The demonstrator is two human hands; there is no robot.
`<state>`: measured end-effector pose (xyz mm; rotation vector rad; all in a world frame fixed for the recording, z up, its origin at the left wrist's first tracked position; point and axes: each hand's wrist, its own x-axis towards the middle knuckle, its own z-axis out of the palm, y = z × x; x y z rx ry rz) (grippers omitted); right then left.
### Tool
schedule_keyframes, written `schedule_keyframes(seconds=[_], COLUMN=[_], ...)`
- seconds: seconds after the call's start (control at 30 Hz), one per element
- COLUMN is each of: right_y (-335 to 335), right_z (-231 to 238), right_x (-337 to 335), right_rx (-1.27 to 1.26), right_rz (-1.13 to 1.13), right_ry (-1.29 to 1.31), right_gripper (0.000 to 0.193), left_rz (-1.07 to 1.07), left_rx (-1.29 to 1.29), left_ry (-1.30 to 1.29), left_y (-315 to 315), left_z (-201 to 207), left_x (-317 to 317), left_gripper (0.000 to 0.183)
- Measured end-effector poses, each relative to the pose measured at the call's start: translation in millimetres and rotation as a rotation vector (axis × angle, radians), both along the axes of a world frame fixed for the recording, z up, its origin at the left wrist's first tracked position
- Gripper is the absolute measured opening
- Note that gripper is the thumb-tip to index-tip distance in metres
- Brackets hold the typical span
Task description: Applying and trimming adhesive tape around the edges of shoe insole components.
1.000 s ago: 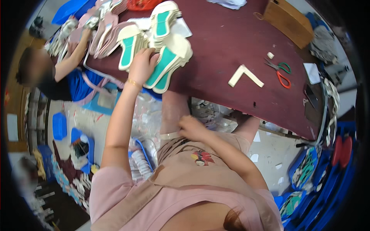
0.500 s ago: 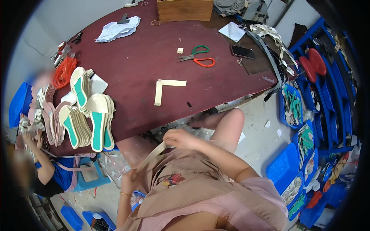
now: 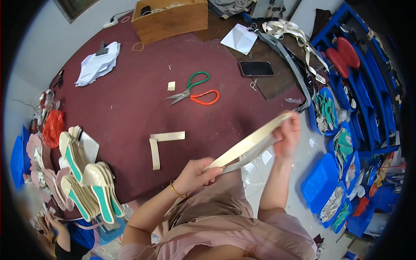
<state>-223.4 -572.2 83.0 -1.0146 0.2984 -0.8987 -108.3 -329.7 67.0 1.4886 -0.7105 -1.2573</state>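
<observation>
A long cream strip [image 3: 247, 144] is stretched slantwise between my hands above the table's near edge, with part of it doubled back underneath. My left hand [image 3: 197, 175], a gold bangle at its wrist, pinches the lower left end between thumb and fingers. Up and to the right, my right hand [image 3: 287, 135] is closed on the other end. Two short cream strips, one lying crosswise [image 3: 170, 136] and one lengthwise [image 3: 154, 154], form a corner on the table. Beyond them lie scissors [image 3: 189, 93] with one green and one orange handle, beside a small cream piece [image 3: 171, 86].
Stacked cream and green insoles [image 3: 96, 182] stand on the dark red table [image 3: 117, 104] at left, near a red plastic bag [image 3: 53, 128]. A phone [image 3: 256, 69] and wooden box [image 3: 171, 19] lie farther back. Blue trays [image 3: 318, 177] sit at right; another person works at lower left.
Both hands have risen from my lap, bringing the cream strip up toward the table's edge. My right hand has moved far right, drawing the strip out. The view has shifted too.
</observation>
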Motion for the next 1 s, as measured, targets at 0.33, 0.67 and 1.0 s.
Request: schedule_keyframes(seconds=[0.33,0.67,1.0], right_y=[8.4,-3.1,-213.0], right_z=[20.6,71.4,60.6], right_x=[121.2,80.2,-99.5], right_rx=[0.275,0.131,-0.633], right_rz=[0.829,1.265,0.267], right_ry=[0.609,0.497,1.193], right_gripper=[0.040,0.018,0.016], left_rz=[0.152,0.587,0.985], left_rx=[-0.477,-0.940,-0.533], left_ry=[0.325,0.594,0.440], left_y=[-92.5,-139.7,-197.6], left_z=[93.1,265.8,186.4], left_x=[90.6,214.1,210.9], left_gripper=[0.029,0.023,0.021])
